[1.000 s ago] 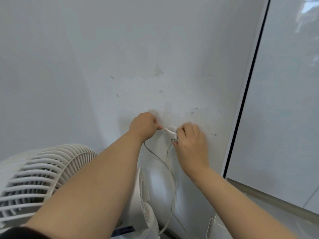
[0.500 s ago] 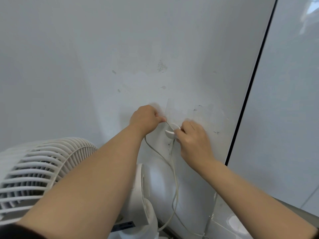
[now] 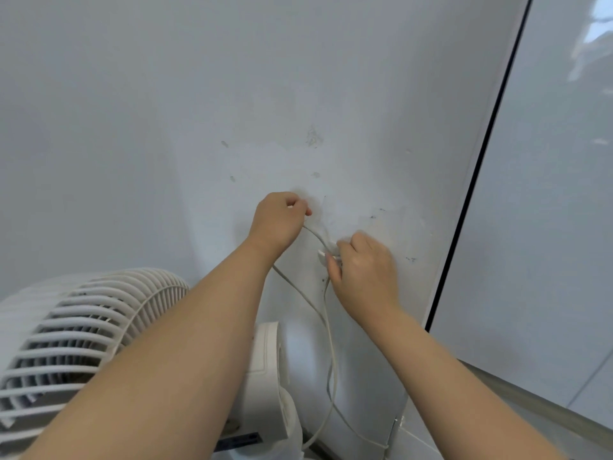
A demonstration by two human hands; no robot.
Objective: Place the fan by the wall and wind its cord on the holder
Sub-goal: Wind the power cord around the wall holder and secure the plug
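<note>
Fan (image 3: 83, 327) stands on the floor against the white wall (image 3: 166, 127), grille tilted upward, base (image 3: 268, 376) close to the skirting. Placement step looks done; winding is the step in hand.

Small white holder (image 3: 324, 253) is fixed to the wall above and right of the fan. Left hand (image 3: 280, 220) is up and left of it, fingers (image 3: 298, 207) curled and pinching the thin white cord (image 3: 326, 327). A short run of cord goes from that pinch down to the holder. Right hand (image 3: 365, 270) is at the holder, thumb and forefinger closed on it. Whether they also trap the cord, I cannot tell.

Below the holder two strands hang slack in a long loop toward the floor behind the fan base. Most of the cord appears unwound.

Next move, as I judge it: carry the pinched cord round the holder, keep light tension, and feed slack up from the loop.

No containers in sight. Glossy panel (image 3: 547, 194) with a dark edge sits to the right.
</note>
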